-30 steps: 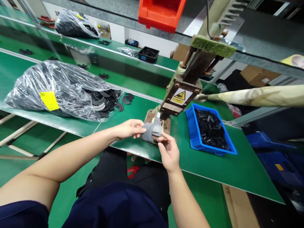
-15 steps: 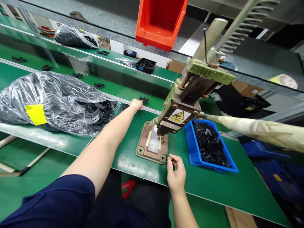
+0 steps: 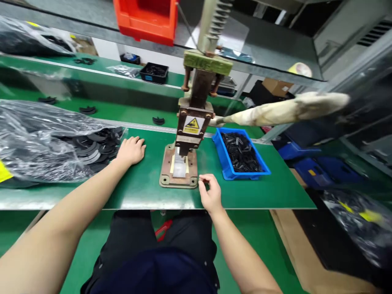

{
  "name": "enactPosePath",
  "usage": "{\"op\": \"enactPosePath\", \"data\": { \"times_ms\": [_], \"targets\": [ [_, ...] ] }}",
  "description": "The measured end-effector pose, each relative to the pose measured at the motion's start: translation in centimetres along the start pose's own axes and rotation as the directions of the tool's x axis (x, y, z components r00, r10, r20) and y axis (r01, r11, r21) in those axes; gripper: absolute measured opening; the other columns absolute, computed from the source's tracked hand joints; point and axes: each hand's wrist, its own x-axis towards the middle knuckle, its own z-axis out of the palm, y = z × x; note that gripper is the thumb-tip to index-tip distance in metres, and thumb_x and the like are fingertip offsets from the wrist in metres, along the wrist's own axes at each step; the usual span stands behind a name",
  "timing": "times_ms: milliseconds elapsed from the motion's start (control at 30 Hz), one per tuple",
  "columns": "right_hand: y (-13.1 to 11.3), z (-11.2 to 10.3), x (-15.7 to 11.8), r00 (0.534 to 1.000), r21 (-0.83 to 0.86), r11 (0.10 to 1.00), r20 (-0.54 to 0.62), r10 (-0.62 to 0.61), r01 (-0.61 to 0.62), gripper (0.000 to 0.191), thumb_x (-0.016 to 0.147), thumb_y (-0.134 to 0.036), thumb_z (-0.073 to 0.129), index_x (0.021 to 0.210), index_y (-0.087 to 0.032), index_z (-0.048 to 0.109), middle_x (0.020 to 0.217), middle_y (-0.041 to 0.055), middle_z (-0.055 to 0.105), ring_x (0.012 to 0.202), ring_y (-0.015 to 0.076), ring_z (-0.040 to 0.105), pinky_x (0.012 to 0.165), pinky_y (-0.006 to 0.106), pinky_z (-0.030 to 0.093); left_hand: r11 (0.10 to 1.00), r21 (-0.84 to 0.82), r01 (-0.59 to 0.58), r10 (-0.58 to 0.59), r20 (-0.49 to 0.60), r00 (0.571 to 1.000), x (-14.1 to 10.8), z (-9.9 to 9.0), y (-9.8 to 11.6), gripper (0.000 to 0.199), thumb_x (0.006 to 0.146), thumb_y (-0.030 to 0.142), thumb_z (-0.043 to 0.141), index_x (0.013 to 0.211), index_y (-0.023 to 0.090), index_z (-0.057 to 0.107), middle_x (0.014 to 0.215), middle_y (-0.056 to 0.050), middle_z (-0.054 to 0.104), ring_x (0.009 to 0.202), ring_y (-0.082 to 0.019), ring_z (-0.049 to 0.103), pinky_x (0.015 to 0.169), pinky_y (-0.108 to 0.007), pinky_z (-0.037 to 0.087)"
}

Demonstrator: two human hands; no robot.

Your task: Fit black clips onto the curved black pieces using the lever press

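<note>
My left hand [image 3: 131,150] rests low over the green bench, beside the mouth of a clear plastic bag [image 3: 36,134] full of black curved parts [image 3: 92,149]. Its fingers are loosely spread and bent, with nothing seen in them. My right hand [image 3: 210,192] is just off the right front corner of the press base plate [image 3: 165,173]. Thumb and fingertips come together there in a pinch; whatever is between them is too small to make out. The hand press [image 3: 196,102] stands upright over a pale metal fixture [image 3: 179,166].
A blue bin [image 3: 225,171] of small black parts stands right of the press. The wrapped press lever [image 3: 275,113] sticks out above it. Behind the bench runs a green strip with a few curved black parts [image 3: 158,121]. An orange bin [image 3: 147,26] sits on the shelf overhead.
My left hand has drawn back from the rear strip to the bag, leaving a curved black part there. My right hand stays by the base plate. The view has turned right.
</note>
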Motion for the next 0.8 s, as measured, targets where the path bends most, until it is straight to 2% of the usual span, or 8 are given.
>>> {"op": "enactPosePath", "data": {
  "times_ms": [100,200,300,367,433,533,667,800],
  "targets": [
    [0.6,-3.3,2.0,0.999,-0.111,0.993,-0.042,0.033,-0.038,0.025,0.099,-0.042,0.059,0.106,-0.022,0.071,0.101,0.0052,0.073,0.093,0.0162,0.069,0.086,0.034,0.06,0.998,-0.047,-0.039,0.036,-0.076,0.997,-2.9,0.3,0.7,0.057,0.104,0.045,0.042,0.147,0.015,0.066,0.163,-0.023,0.055,0.157,-0.045,0.042,0.128,-0.068,0.022],
    [2.4,-8.3,5.9,0.985,-0.267,0.953,-0.134,0.111,-0.144,0.032,0.101,-0.044,0.053,0.113,-0.019,0.069,0.11,0.0086,0.072,0.094,0.0168,0.066,0.09,0.037,0.058,0.994,-0.085,-0.066,0.053,-0.15,0.987,-5.2,0.2,1.8,0.054,0.103,0.045,0.046,0.144,0.017,0.068,0.165,-0.021,0.054,0.161,-0.044,0.035,0.131,-0.068,0.016],
    [4.8,-12.9,10.8,0.965,-0.436,0.862,-0.156,0.21,-0.258,0.03,0.1,-0.04,0.055,0.115,-0.017,0.069,0.113,0.0102,0.07,0.096,0.0173,0.064,0.1,0.041,0.056,0.991,-0.102,-0.089,0.07,-0.18,0.981,-6.5,-0.1,2.7,0.05,0.103,0.045,0.046,0.139,0.017,0.07,0.159,-0.02,0.059,0.161,-0.042,0.036,0.133,-0.065,0.015],
    [6.4,-14.7,13.6,0.947,-0.54,0.782,-0.116,0.298,-0.313,0.03,0.099,-0.042,0.063,0.114,-0.017,0.07,0.116,0.0093,0.071,0.104,0.0182,0.066,0.106,0.044,0.056,0.987,-0.115,-0.108,0.086,-0.183,0.979,-6.7,-0.4,3.0,0.048,0.103,0.046,0.046,0.133,0.017,0.071,0.153,-0.02,0.063,0.158,-0.041,0.042,0.133,-0.062,0.019],
    [7.7,-15.4,15.6,0.921,-0.626,0.703,-0.067,0.384,-0.338,0.037,0.098,-0.047,0.068,0.119,-0.017,0.069,0.122,0.0081,0.07,0.113,0.0196,0.067,0.107,0.046,0.058,0.987,-0.119,-0.111,0.089,-0.178,0.98,-6.6,-0.5,2.9,0.048,0.103,0.048,0.046,0.126,0.015,0.072,0.147,-0.022,0.067,0.15,-0.041,0.05,0.13,-0.059,0.027],
    [9.0,-15.0,17.3,0.879,-0.715,0.612,-0.008,0.476,-0.338,0.044,0.098,-0.051,0.068,0.128,-0.018,0.066,0.133,0.0089,0.068,0.121,0.0212,0.067,0.107,0.047,0.06,0.99,-0.102,-0.098,0.08,-0.173,0.982,-6.3,-0.5,2.5,0.048,0.103,0.05,0.046,0.12,0.014,0.073,0.139,-0.023,0.069,0.141,-0.041,0.057,0.123,-0.057,0.037],
    [9.6,-13.7,18.1,0.835,-0.776,0.536,0.023,0.55,-0.332,0.046,0.099,-0.051,0.068,0.131,-0.019,0.065,0.135,0.0096,0.067,0.122,0.0216,0.067,0.107,0.047,0.061,0.99,-0.098,-0.103,0.084,-0.177,0.981,-6.1,-0.3,2.2,0.046,0.102,0.05,0.047,0.116,0.016,0.074,0.135,-0.022,0.071,0.137,-0.041,0.059,0.119,-0.056,0.041],
    [9.5,-13.1,18.2,0.818,-0.793,0.505,0.015,0.575,-0.341,0.047,0.099,-0.051,0.067,0.133,-0.019,0.064,0.136,0.0098,0.067,0.122,0.0216,0.067,0.106,0.047,0.062,0.987,-0.11,-0.117,0.096,-0.178,0.979,-6.1,-0.4,2.3,0.051,0.104,0.052,0.043,0.113,0.014,0.075,0.131,-0.023,0.071,0.132,-0.041,0.062,0.118,-0.054,0.043]
  ]
}}
